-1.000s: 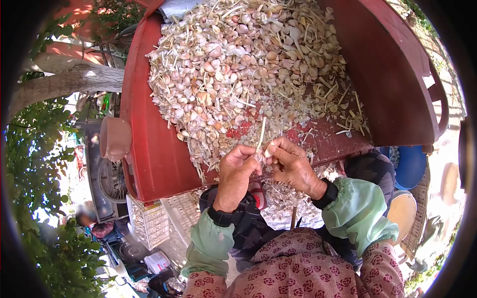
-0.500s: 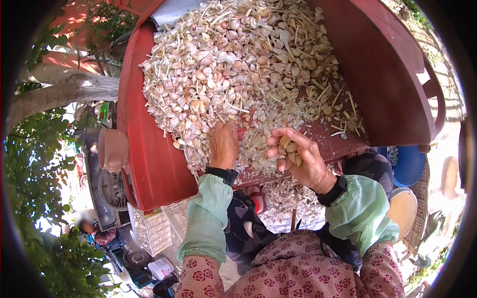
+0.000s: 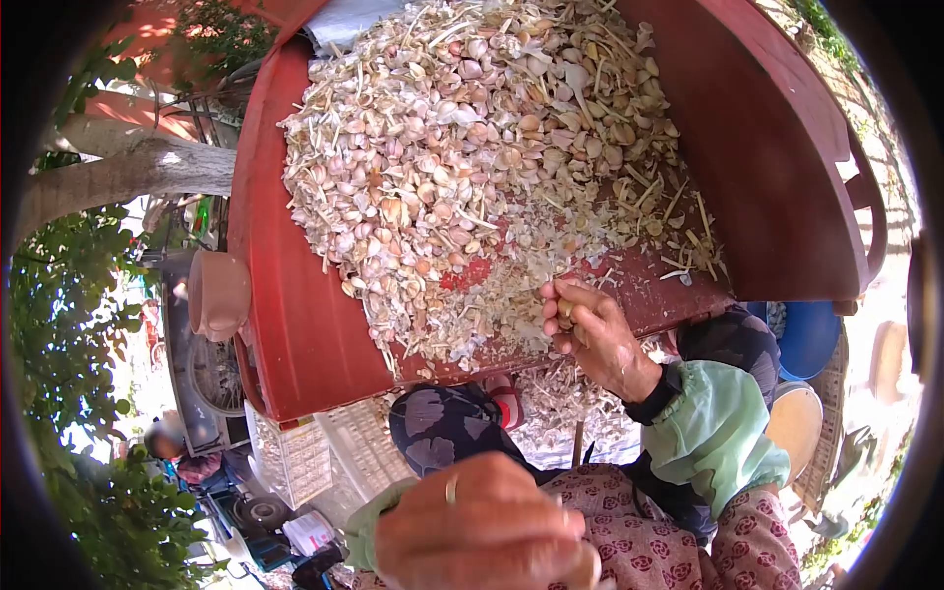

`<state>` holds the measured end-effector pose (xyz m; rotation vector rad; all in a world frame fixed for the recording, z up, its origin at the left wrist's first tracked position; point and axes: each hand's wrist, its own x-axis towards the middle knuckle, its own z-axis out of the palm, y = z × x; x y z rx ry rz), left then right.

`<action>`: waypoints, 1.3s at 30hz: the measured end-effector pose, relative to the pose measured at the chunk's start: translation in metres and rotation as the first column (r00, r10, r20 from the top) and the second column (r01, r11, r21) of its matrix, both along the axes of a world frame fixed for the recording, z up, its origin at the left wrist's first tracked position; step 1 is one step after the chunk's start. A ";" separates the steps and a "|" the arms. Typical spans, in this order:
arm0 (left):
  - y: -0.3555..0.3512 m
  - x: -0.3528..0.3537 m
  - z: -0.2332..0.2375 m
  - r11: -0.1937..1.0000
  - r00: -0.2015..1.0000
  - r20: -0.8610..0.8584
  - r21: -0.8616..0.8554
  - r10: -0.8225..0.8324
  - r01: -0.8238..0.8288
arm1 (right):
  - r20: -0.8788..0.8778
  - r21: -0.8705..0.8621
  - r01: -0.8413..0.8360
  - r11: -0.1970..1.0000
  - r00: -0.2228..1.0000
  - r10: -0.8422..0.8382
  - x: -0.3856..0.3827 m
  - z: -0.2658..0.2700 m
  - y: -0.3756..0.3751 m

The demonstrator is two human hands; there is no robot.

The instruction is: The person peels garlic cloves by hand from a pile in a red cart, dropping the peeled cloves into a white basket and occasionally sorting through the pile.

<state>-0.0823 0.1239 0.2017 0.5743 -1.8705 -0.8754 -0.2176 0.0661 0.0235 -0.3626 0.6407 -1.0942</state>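
Observation:
A heap of pinkish-white garlic cloves (image 3: 433,187), mixed with dry skins and stalks, fills much of the red plastic trough (image 3: 315,324). My right hand (image 3: 595,329) is curled over its near edge, fingers closed around a few garlic cloves (image 3: 564,313), only partly visible. Close to the camera, above my lap, my left hand (image 3: 472,526) is raised and blurred, wearing a ring. Its fingers are bent and pressed together; what they hold, if anything, I cannot make out.
Garlic skins (image 3: 580,418) lie on the ground between my legs, beneath the trough. A blue bucket (image 3: 808,339) and a round pale lid-like thing (image 3: 795,423) are at right. White crates (image 3: 295,457) stand at left, and a person (image 3: 192,462) is farther off.
My left hand has left the garlic heap and come back and up towards the camera. The fingers of my right hand have closed further over the cloves.

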 end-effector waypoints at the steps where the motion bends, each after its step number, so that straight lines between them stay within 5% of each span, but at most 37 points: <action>1: 0.001 -0.001 0.005 1.000 1.000 -0.003 -0.005 0.004 -0.004 | 0.007 -0.006 -0.010 1.000 1.000 0.010 0.001 0.000 0.001; 9: 0.005 0.007 0.024 0.866 0.932 -0.028 -0.379 -0.362 0.325 | 0.004 -0.037 -0.026 0.999 1.000 0.026 0.004 -0.011 0.004; 14: 0.003 0.009 0.007 0.985 0.995 0.093 -0.161 -0.046 0.061 | 0.112 -0.216 -0.022 0.976 0.993 0.047 0.001 -0.012 0.006; 16: -0.003 0.009 -0.003 0.995 0.987 0.151 -0.084 0.059 -0.047 | 0.190 0.106 -0.135 0.985 0.975 0.113 -0.003 0.004 0.002; 18: -0.033 0.015 -0.029 0.977 0.848 0.498 0.009 0.182 -0.214 | 0.263 0.155 -0.131 0.979 0.961 0.087 -0.001 0.004 0.000; 20: -0.063 0.030 -0.083 0.903 0.785 0.561 0.145 0.261 -0.404 | 0.345 0.185 -0.115 0.976 0.938 0.045 0.000 0.002 0.001; 26: -0.156 0.067 -0.205 0.836 0.569 0.658 -0.178 0.494 -0.520 | 0.291 0.153 0.017 0.988 0.955 -0.061 0.002 -0.018 0.000; 32: -0.171 0.066 -0.213 0.810 0.423 0.736 -0.286 0.528 -0.512 | 0.369 0.133 -0.078 0.988 0.929 0.023 0.004 -0.008 -0.002; 35: -0.171 0.077 -0.214 0.761 0.472 0.759 -0.047 0.448 -0.647 | 0.308 0.169 -0.059 0.984 0.951 0.004 0.007 -0.005 -0.001; 37: -0.159 0.079 -0.200 0.572 0.830 0.470 0.608 0.300 -0.551 | 0.284 0.201 -0.048 0.978 0.959 -0.012 0.007 -0.007 -0.001; 39: -0.139 0.070 -0.180 0.525 0.895 0.321 0.728 0.308 -0.442 | 0.232 0.264 -0.025 0.964 0.972 -0.039 0.007 -0.006 -0.002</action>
